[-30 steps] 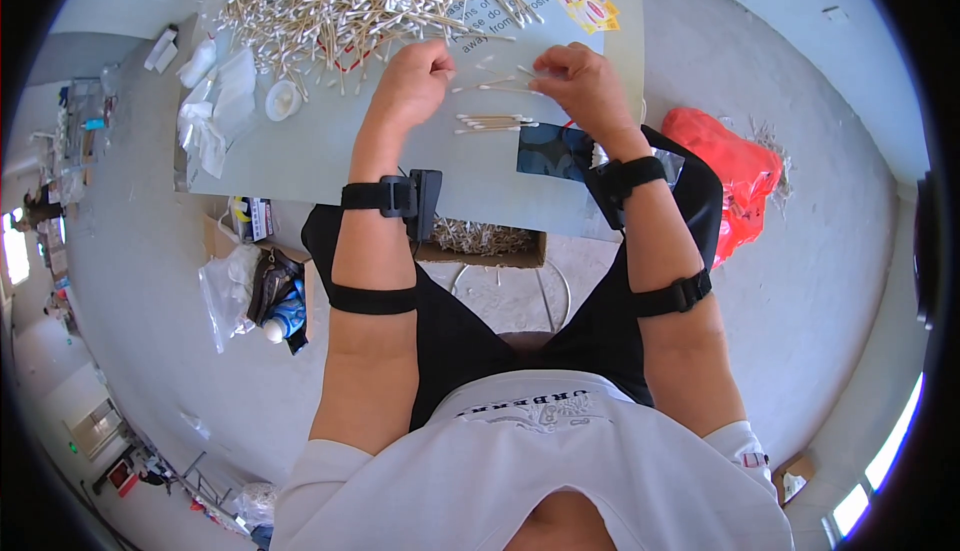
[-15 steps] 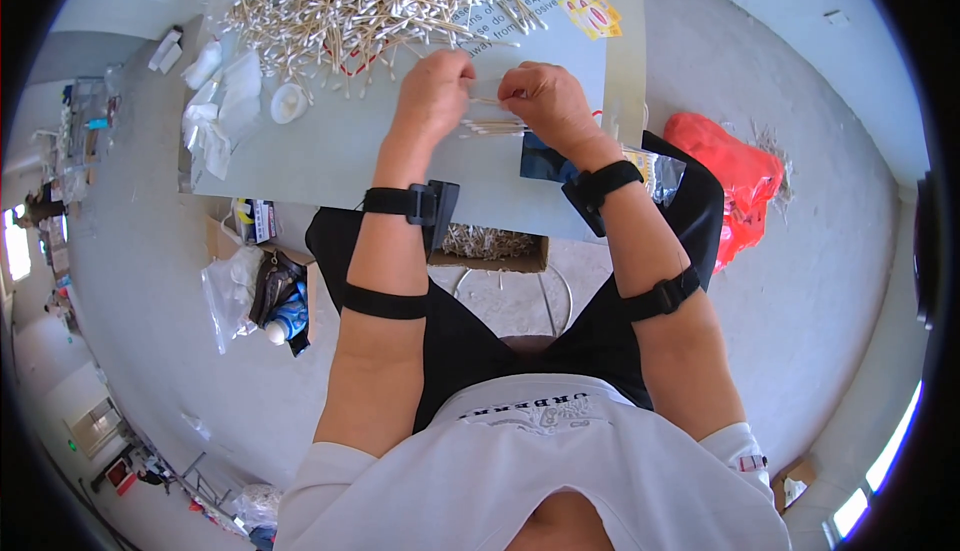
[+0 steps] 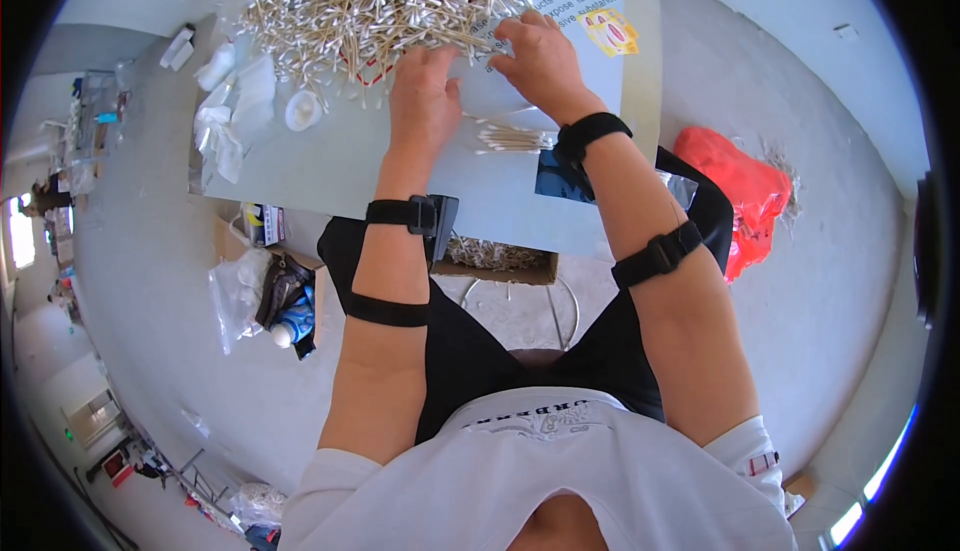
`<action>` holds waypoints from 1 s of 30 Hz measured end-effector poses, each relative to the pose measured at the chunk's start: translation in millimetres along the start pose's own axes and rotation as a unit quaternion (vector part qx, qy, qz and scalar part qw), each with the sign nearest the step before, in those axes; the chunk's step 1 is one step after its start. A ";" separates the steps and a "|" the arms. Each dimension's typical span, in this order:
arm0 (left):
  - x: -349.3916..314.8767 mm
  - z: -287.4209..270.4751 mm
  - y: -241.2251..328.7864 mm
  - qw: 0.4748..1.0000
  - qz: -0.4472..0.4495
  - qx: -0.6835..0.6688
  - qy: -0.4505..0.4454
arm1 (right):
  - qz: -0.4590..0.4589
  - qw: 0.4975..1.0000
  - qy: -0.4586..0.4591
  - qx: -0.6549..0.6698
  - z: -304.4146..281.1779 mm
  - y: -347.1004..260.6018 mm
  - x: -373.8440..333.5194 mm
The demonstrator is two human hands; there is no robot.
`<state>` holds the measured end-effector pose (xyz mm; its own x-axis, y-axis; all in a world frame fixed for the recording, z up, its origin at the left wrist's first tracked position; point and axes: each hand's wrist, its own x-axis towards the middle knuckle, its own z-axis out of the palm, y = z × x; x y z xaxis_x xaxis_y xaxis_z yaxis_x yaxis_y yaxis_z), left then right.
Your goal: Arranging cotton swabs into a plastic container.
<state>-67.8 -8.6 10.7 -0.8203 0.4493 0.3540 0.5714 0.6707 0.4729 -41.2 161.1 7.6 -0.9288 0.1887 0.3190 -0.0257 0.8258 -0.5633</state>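
Note:
A big heap of cotton swabs [image 3: 370, 11] covers the far part of the table. At its near edge my left hand [image 3: 423, 101] lies with fingers stretched forward, thumb apart, and nothing visible in it. My right hand [image 3: 543, 63] is farther forward, at the heap's right edge, its thumb and fingers spread; its fingertips are close to loose swabs. Between my wrists, on the tabletop, lies a small row of swabs [image 3: 512, 138] set side by side, with a single swab lying just beyond it.
White tissues [image 3: 250, 96] and a small round white container [image 3: 303, 110] lie left. Yellow labels [image 3: 608, 31] are at the right; a dark blue sheet [image 3: 560, 176] lies near the front edge. Below are an open box of swabs [image 3: 500, 259] and a red bag [image 3: 735, 191].
Both hands have moved away from the small row of swabs, the right one forward to the heap. The right fingers, pinched on a swab before, are now spread. The view has shifted slightly.

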 end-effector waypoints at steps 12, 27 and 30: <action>11.3 19.3 -11.0 0.979 0.049 0.188 -0.068 | -0.024 0.994 -0.049 -0.096 20.8 -2.8 11.4; 14.4 10.9 -11.7 0.980 0.041 0.179 -0.077 | 0.004 0.986 -0.158 -0.044 -27.1 23.7 -14.8; 12.6 4.6 -9.7 0.975 0.083 0.201 -0.047 | -0.038 0.989 -0.140 -0.029 -32.5 26.9 -23.5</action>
<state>-83.8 -6.7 6.9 -0.7266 0.6111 0.3141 0.6562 0.7527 0.0534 -8.0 196.1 9.7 -0.9912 -0.0229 0.1305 -0.0855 0.8627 -0.4984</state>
